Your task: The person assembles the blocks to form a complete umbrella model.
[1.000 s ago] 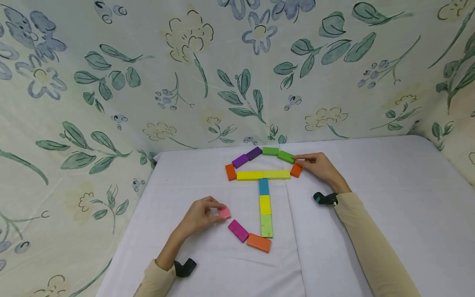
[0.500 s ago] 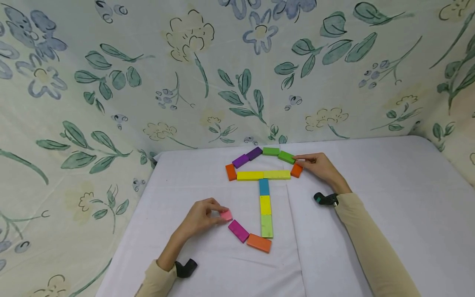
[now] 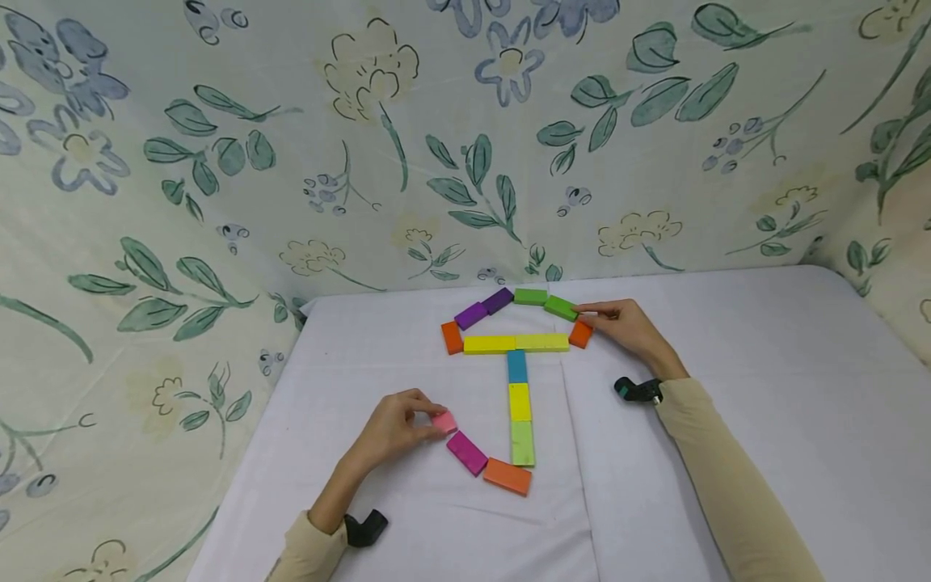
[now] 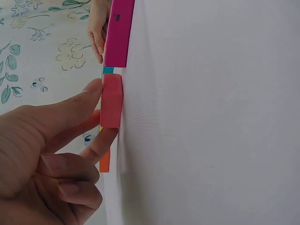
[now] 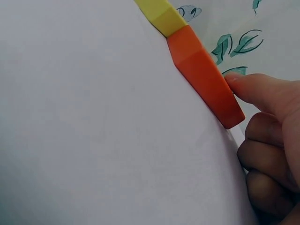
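My left hand (image 3: 396,424) pinches a small pink block (image 3: 444,422) between thumb and fingertips, just above and left of a magenta block (image 3: 467,453). In the left wrist view the pink block (image 4: 111,101) stands in line with the magenta block (image 4: 119,35), a narrow gap between them. An orange block (image 3: 507,476) adjoins the magenta one. My right hand (image 3: 625,325) rests at the upper right, its extended index finger touching the end of a green block (image 3: 562,308). Its thumb touches a red-orange block (image 5: 201,75); the other fingers curl below.
Yellow blocks (image 3: 490,345) form a crossbar under an arch of purple (image 3: 472,315), green and orange blocks. A column of blue (image 3: 517,367), yellow and light green blocks runs down from it. A white cloth (image 3: 764,388) covers the table; a floral curtain hangs behind.
My left hand has shifted slightly right and down with the pink block, bringing it closer to the magenta block. The right hand has stayed in place.
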`<state>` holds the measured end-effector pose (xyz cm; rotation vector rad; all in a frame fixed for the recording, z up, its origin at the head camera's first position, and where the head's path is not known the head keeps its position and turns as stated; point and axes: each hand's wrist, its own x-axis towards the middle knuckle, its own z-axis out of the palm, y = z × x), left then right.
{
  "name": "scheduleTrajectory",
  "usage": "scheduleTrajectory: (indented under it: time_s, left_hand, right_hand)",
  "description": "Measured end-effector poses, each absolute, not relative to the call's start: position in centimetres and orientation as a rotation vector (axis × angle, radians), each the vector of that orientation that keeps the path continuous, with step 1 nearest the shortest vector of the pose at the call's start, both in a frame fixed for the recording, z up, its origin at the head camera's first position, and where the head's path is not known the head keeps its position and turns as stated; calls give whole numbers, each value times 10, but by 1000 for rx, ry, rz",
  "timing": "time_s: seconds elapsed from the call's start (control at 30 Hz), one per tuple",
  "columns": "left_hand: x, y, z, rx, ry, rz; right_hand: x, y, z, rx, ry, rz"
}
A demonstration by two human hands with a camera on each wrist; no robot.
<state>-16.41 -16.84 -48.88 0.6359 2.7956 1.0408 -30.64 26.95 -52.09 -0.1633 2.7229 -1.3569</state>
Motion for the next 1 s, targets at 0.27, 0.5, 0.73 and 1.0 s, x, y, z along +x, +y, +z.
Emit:
scheduleTrajectory:
  time_s: [0.27,0.5,0.73,1.0]
  left_hand:
    - [-163,-167,-488,619,2784,1066]
    - [-162,-165,-488,635,2804,1062]
    - [-161,-167,-489,604,2788,1076]
    - [-161,-166,-490,587,2777,1097]
  right_hand:
    - [-306,269,-521,-151,2715,-1362]
    - [-306,270,-523,-162,2724,-1368]
    - [-307,267,-524,-174,2728,-1386]
    - [-305,268,-525,-152,2735,-1377]
